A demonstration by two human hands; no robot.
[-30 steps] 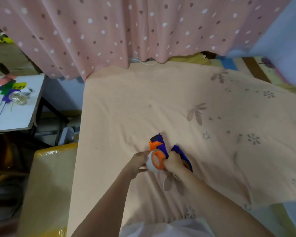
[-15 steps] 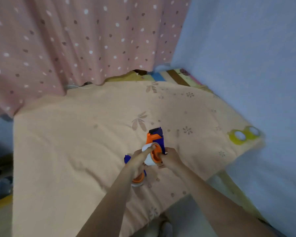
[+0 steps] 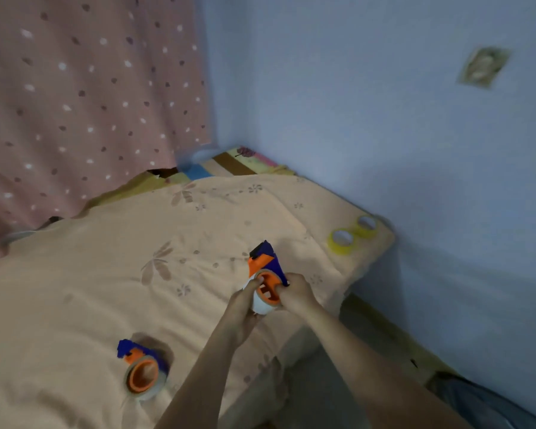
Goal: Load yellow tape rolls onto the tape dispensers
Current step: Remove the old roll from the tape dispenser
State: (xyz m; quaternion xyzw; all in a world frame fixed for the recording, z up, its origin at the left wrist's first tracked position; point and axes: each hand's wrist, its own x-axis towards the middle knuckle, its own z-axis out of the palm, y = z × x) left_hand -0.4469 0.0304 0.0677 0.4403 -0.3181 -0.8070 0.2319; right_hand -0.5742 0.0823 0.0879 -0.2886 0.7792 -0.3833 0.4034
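I hold a blue and orange tape dispenser [image 3: 265, 267] above the bed, near its right side. Its orange hub carries a pale, nearly spent roll. My left hand [image 3: 243, 300] grips that roll from the left, thumb on the hub rim. My right hand [image 3: 296, 292] grips the dispenser from the right. A second blue and orange dispenser [image 3: 141, 368] with a pale roll lies on the blanket at the lower left. Two yellow tape rolls [image 3: 351, 235] lie side by side at the bed's right corner by the wall.
A peach flowered blanket [image 3: 106, 274] covers the bed. A blue wall [image 3: 384, 119] runs along the right, a pink dotted curtain [image 3: 75, 103] hangs at the back left. The floor gap lies beside the bed at the lower right.
The view has swung right, bringing the yellow rolls closer to centre. The second dispenser now lies apart at the lower left. Both hands keep hold of the first dispenser.
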